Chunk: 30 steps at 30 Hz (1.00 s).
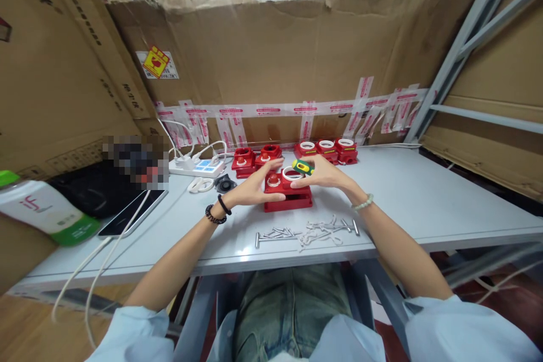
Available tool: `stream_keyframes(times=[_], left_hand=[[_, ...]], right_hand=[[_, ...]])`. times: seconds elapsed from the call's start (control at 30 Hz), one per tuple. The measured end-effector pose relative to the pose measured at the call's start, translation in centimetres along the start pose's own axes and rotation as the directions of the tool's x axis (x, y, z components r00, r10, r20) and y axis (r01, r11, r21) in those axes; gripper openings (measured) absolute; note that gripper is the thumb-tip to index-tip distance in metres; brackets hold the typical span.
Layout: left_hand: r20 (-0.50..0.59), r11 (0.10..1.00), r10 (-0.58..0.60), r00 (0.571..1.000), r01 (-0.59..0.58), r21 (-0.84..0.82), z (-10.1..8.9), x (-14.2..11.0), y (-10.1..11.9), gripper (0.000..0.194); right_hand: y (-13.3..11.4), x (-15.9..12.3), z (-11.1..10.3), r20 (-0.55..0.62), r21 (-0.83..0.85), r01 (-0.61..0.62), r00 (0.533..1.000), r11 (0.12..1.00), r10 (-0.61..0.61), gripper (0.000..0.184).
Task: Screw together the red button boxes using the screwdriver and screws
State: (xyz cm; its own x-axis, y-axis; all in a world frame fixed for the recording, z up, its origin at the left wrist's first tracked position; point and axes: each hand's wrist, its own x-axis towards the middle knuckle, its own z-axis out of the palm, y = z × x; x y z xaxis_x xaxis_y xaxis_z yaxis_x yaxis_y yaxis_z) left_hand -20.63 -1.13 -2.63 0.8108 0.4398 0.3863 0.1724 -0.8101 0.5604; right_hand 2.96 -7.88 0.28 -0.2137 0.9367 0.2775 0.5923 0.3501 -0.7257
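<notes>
A red plastic block (288,197) with a white ring on top sits on the grey table (424,198) in front of me. My left hand (254,185) rests against the block's left side, fingers stretched along it. My right hand (324,175) is closed on a small green and yellow screwdriver (302,167), held over the white ring. A row of long metal screws (278,233) and small white clips (324,229) lies near the table's front edge.
More red blocks stand at the back: two (255,158) left of centre, three with white rings (326,150) right of centre. A white power strip (197,167), scissors (201,184), a tablet (131,212), a green-and-white bottle (42,209). Cardboard walls surround the table.
</notes>
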Motion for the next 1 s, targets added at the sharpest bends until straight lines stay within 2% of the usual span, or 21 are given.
stream_keyframes(times=[0.03, 0.07, 0.1, 0.13, 0.17, 0.2, 0.23, 0.33, 0.37, 0.43, 0.53, 0.67, 0.73, 0.83, 0.9, 1.0], left_hand=[[-0.106, 1.0, 0.018, 0.994, -0.018, 0.007, -0.2, 0.0, 0.1, 0.079], [-0.238, 0.999, 0.039, 0.971, -0.036, 0.017, -0.4, 0.0, 0.3, 0.073], [-0.379, 0.998, 0.059, 0.923, -0.052, 0.029, -0.5, 0.0, 0.4, 0.063], [-0.506, 0.997, 0.08, 0.859, -0.066, 0.046, -0.4, 0.1, 0.6, 0.051], [-0.592, 0.995, 0.103, 0.8, -0.077, 0.069, -0.2, 0.1, 0.8, 0.041], [-0.623, 0.992, 0.125, 0.772, -0.085, 0.093, 0.1, 0.2, 0.9, 0.033], [-0.602, 0.989, 0.144, 0.785, -0.093, 0.115, 0.5, 0.3, 1.0, 0.028], [-0.338, 0.98, 0.162, 0.927, -0.112, 0.164, 2.0, 0.9, 1.2, 0.033], [-0.249, 0.979, 0.156, 0.956, -0.115, 0.171, 2.5, 1.1, 1.2, 0.035], [-0.146, 0.979, 0.141, 0.979, -0.115, 0.17, 3.4, 1.5, 1.1, 0.032], [-0.128, 0.983, 0.145, 0.981, -0.128, 0.131, 4.1, 1.9, 1.1, 0.022], [-0.246, 0.988, 0.142, 0.959, -0.121, 0.099, 3.2, 1.9, 1.7, 0.026], [-0.314, 0.993, 0.099, 0.944, -0.073, 0.091, 1.8, 1.5, 1.9, 0.03], [-0.373, 0.989, 0.013, 0.928, 0.043, 0.142, -1.3, -0.3, 1.2, 0.037], [-0.399, 0.961, -0.036, 0.916, 0.141, 0.238, -3.5, -2.0, -0.2, 0.041], [-0.382, 0.894, -0.173, 0.908, 0.308, 0.326, -5.9, -4.8, -3.3, 0.048]], right_hand=[[-0.3, -0.2, -0.2, -0.036, 0.019, -0.007, 0.999, 1.0, 0.008, 0.046], [-0.6, -0.3, -0.5, -0.079, 0.044, -0.014, 0.997, 0.999, 0.017, 0.047], [-0.9, -0.4, -0.8, -0.128, 0.08, -0.021, 0.991, 0.997, 0.031, 0.047], [-1.1, -0.5, -1.1, -0.187, 0.126, -0.027, 0.981, 0.992, 0.051, 0.048], [-1.2, -0.6, -1.3, -0.253, 0.179, -0.031, 0.965, 0.983, 0.077, 0.048], [-1.2, -0.6, -1.5, -0.321, 0.234, -0.035, 0.94, 0.972, 0.111, 0.048], [-1.2, -0.5, -1.6, -0.383, 0.282, -0.038, 0.912, 0.959, 0.149, 0.048], [-1.0, -0.2, -1.7, -0.488, 0.357, -0.049, 0.842, 0.933, 0.231, 0.047], [-0.9, -0.1, -1.6, -0.491, 0.364, -0.054, 0.838, 0.93, 0.24, 0.047], [-0.9, -0.1, -1.4, -0.478, 0.359, -0.054, 0.847, 0.932, 0.233, 0.047], [-0.9, -0.1, -1.1, -0.469, 0.317, -0.05, 0.86, 0.947, 0.203, 0.045], [-0.8, -0.1, -1.1, -0.479, 0.269, -0.037, 0.862, 0.962, 0.167, 0.044], [-0.8, -0.2, -1.1, -0.482, 0.262, -0.037, 0.86, 0.964, 0.164, 0.044], [-0.8, -0.2, -1.1, -0.486, 0.224, -0.057, 0.859, 0.973, 0.162, 0.043], [-0.8, -0.2, -1.1, -0.483, 0.192, -0.061, 0.863, 0.98, 0.148, 0.043], [-0.6, -0.1, -0.9, -0.48, 0.175, -0.046, 0.868, 0.983, 0.126, 0.045]])
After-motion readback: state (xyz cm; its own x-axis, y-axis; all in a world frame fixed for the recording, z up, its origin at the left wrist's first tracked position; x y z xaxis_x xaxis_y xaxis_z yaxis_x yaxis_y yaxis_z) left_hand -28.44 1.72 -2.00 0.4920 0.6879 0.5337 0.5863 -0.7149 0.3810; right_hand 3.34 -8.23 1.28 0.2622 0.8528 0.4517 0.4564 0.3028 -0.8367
